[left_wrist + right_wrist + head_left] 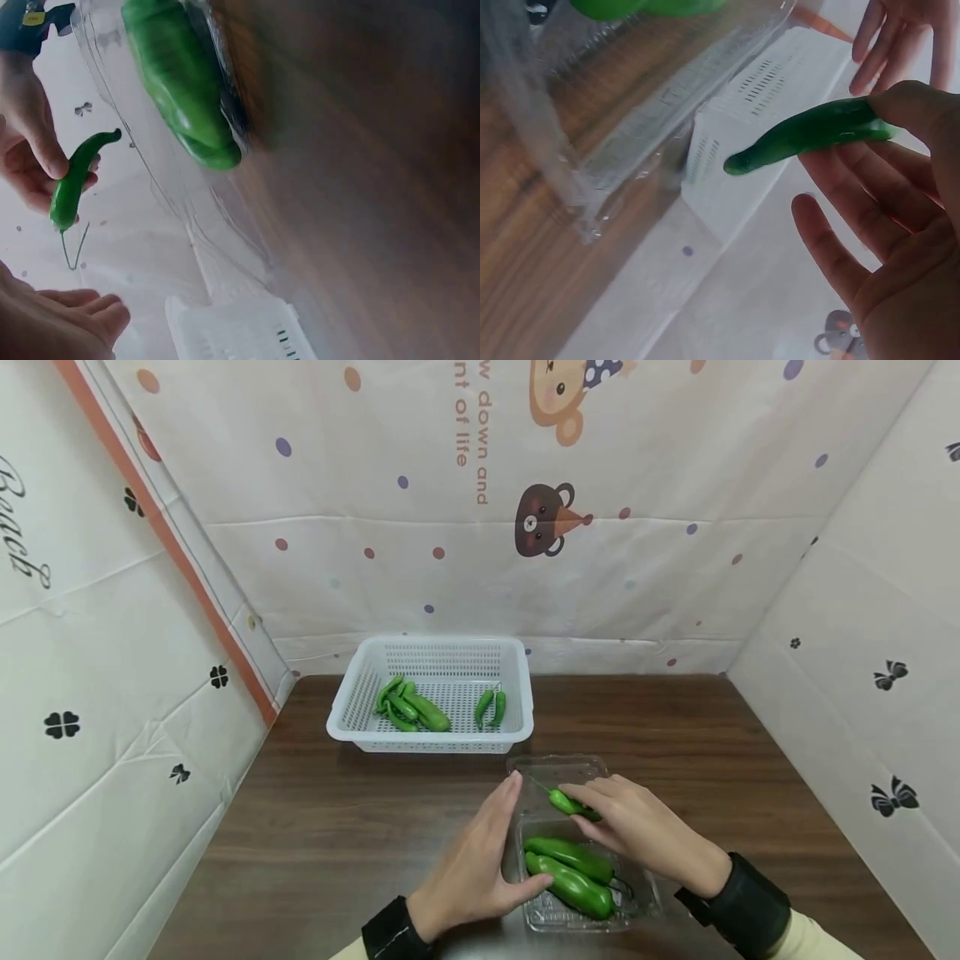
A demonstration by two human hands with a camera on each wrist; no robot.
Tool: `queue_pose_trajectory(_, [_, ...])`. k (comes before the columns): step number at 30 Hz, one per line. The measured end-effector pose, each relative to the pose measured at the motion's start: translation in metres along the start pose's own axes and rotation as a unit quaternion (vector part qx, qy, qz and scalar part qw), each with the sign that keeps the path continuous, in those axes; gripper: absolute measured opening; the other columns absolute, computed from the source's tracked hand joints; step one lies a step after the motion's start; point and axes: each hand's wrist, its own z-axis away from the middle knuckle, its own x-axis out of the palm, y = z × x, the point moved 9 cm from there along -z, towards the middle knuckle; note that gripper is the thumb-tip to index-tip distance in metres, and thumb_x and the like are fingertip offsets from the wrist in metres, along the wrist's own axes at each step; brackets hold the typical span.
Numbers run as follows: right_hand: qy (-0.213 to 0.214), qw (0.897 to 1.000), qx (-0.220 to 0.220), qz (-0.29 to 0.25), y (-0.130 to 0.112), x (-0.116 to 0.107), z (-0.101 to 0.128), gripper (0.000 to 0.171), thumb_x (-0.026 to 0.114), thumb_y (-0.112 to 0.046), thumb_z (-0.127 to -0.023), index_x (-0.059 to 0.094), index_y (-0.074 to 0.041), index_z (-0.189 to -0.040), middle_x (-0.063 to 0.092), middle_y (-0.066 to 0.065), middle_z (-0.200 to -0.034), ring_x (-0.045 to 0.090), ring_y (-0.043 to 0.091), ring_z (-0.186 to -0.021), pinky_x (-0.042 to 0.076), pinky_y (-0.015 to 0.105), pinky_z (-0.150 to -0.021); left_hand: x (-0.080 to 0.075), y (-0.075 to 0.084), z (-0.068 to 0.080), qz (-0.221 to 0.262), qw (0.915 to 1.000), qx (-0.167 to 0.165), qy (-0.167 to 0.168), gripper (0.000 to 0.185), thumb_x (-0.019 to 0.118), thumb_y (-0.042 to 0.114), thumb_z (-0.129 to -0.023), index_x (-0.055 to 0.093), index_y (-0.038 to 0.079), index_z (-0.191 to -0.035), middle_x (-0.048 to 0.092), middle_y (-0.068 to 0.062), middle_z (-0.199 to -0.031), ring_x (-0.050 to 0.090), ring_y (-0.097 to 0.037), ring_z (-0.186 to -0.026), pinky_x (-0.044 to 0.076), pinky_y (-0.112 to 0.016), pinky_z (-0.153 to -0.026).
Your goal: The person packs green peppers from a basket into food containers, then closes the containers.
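1. The right hand [637, 827] pinches a small green pepper [572, 804] between thumb and fingers, at lower centre of the head view, above the clear tray [558, 771].
2. The left hand [480, 864] lies flat, fingers straight, against the tray's left side.
3. Risk: the light fingertip pinch may let the pepper slip.
4. The tray's clear walls are hard to trace.

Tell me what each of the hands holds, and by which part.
The right hand pinches a small green pepper near its thicker stem end. The left hand holds nothing; its straight fingers rest against the clear plastic tray.
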Motion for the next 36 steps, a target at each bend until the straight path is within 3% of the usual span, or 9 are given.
queue_pose_trajectory(3, [-0.020,0.999,0.028,-0.019,0.006,0.003,0.007,0.046,0.083,-0.015,-0.087,0.067,-0.008,-0.131,0.074,-0.001,-0.105,0.069,0.010,-0.089,0.061,0.042,-0.080,0.005,0.000,0.005,0.032,0.9988,-0.025,-0.028,0.112,0.074,0.055,-0.089,0.011,0.000,-0.163,0.023,-0.017,-0.167,0.033,-0.031,-0.150,0.038,-0.048,-0.116])
queue_pose_trajectory(9, [-0.044,0.995,0.056,-0.077,0.013,0.008,0.016,0.040,0.076,-0.010,-0.093,0.066,-0.007,-0.131,0.073,0.003,-0.112,0.070,0.011,-0.092,0.057,0.026,-0.068,0.015,-0.003,0.015,0.049,0.9934,-0.068,-0.078,0.102,0.071,0.058,-0.090,0.017,0.012,-0.163,0.027,-0.011,-0.166,0.035,-0.024,-0.149,0.043,-0.043,-0.114])
queue_pose_trajectory(15, [-0.081,0.984,0.069,-0.140,0.016,0.018,0.022,0.035,0.071,-0.006,-0.096,0.065,-0.004,-0.131,0.071,0.004,-0.117,0.069,0.010,-0.099,0.059,0.026,-0.075,0.024,-0.001,0.023,0.035,0.9917,-0.062,-0.107,0.104,0.073,0.061,-0.087,0.022,0.010,-0.162,0.028,-0.013,-0.166,0.037,-0.028,-0.148,0.047,-0.044,-0.110])
queue_pose_trajectory(23, [-0.127,0.980,0.072,-0.138,0.019,0.037,0.032,0.031,0.070,-0.003,-0.096,0.067,-0.003,-0.126,0.066,0.000,-0.104,0.053,-0.007,-0.076,0.047,0.017,-0.061,0.035,0.000,0.033,-0.013,0.9879,-0.046,-0.148,0.115,0.070,0.069,-0.085,0.014,0.008,-0.164,0.031,-0.017,-0.164,0.036,-0.030,-0.149,0.046,-0.046,-0.111])
queue_pose_trajectory(30, [-0.150,0.976,0.084,-0.134,0.019,0.043,0.037,0.032,0.070,-0.003,-0.095,0.067,-0.006,-0.127,0.065,-0.002,-0.105,0.062,-0.001,-0.087,0.055,0.022,-0.068,0.036,-0.002,0.034,-0.016,0.9868,-0.048,-0.154,0.116,0.071,0.069,-0.084,0.013,0.010,-0.165,0.032,-0.017,-0.164,0.035,-0.028,-0.149,0.047,-0.044,-0.110])
queue_pose_trajectory(36, [-0.141,0.979,0.087,-0.121,0.017,0.046,0.037,0.035,0.074,-0.004,-0.093,0.068,-0.011,-0.126,0.069,-0.003,-0.106,0.066,0.005,-0.093,0.058,0.026,-0.073,0.035,-0.003,0.034,-0.025,0.9875,-0.042,-0.150,0.118,0.073,0.070,-0.082,0.014,0.008,-0.164,0.034,-0.018,-0.163,0.037,-0.029,-0.148,0.047,-0.044,-0.110])
